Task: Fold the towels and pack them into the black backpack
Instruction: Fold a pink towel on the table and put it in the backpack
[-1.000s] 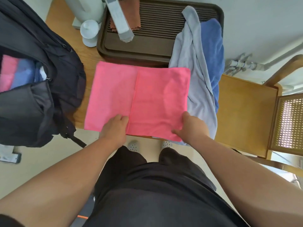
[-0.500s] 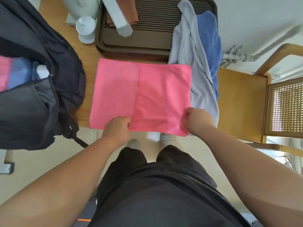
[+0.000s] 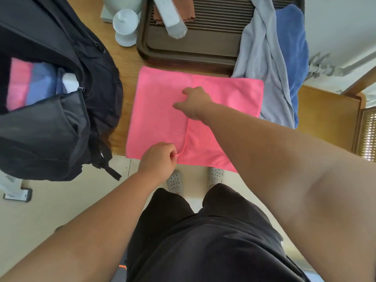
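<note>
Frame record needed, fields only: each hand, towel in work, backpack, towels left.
towel in work: pink microfibre towel, partly folded, flat on the wooden table, near edge past the table's edge
left hand: pinches the near end of the folded flap's hem
right hand: on the flap's edge farther up; grip unclear
black fabric backpack: open, left of the towel; pink and blue folded cloths inside
unfolded: pale grey towel and blue terry towel, heaped over the brown slatted tray
</note>
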Tool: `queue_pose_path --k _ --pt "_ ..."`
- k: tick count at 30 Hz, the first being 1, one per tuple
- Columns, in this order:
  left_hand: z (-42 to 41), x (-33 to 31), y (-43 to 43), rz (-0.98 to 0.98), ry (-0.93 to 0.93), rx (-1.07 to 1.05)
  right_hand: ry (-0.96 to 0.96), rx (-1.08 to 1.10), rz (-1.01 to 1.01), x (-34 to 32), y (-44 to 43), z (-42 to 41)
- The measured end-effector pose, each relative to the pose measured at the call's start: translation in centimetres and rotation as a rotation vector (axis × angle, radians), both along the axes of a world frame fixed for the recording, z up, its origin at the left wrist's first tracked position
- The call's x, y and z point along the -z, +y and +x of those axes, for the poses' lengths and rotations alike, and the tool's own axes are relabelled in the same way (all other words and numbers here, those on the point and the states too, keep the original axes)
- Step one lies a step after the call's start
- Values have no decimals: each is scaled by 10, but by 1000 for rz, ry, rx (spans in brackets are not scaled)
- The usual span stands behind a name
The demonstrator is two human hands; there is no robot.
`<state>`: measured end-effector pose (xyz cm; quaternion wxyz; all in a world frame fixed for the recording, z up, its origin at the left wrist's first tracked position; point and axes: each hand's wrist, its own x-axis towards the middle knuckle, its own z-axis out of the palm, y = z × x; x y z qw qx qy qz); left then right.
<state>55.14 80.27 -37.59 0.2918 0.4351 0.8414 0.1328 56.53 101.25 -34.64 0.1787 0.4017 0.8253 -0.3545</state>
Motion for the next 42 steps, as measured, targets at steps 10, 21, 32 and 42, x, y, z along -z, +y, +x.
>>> queue_pose_path --k 10,21,32,42 --pt "-6 5 -3 -17 -41 51 -8 -27 114 20 11 -12" --pt "-23 -50 4 -54 -201 -16 472 252 -2 -16 19 11" --pt "48 -74 79 -17 -334 214 556 646 79 -33 66 97" --pt "89 -14 100 -199 -240 264 274 393 -162 -14 91 132"
